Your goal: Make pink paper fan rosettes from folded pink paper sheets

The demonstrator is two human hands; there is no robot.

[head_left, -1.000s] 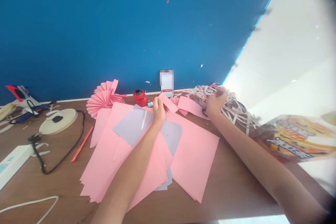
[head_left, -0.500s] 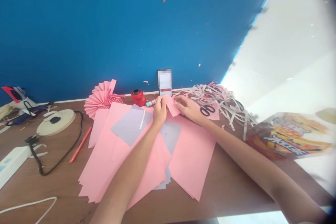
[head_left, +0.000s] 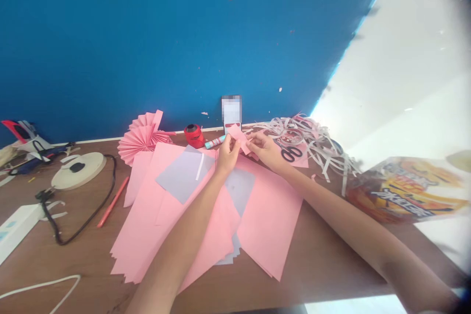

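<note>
My left hand (head_left: 227, 153) and my right hand (head_left: 264, 149) both pinch a small folded pink paper piece (head_left: 240, 138), held just above the far part of the wooden table (head_left: 331, 260). Under my forearms lies a spread of pink paper sheets (head_left: 268, 221) with two grey sheets (head_left: 183, 172) on top. A glue stick (head_left: 215, 143) lies right behind my left hand. Black-handled scissors (head_left: 291, 152) rest to the right of my right hand, beside a heap of white paper strips (head_left: 316, 140).
A pink pleated paper fan (head_left: 143, 136) and a red ribbon spool (head_left: 194, 135) sit by the blue wall. At the left are a round tape roll (head_left: 78, 169), a black cord (head_left: 88, 216), an orange pen (head_left: 113, 201) and a white box (head_left: 16, 228). A printed packet (head_left: 405, 191) lies at the right.
My right hand left the heap of white strips and came left to join my left hand on the small pink piece. Both hands now hold it slightly raised.
</note>
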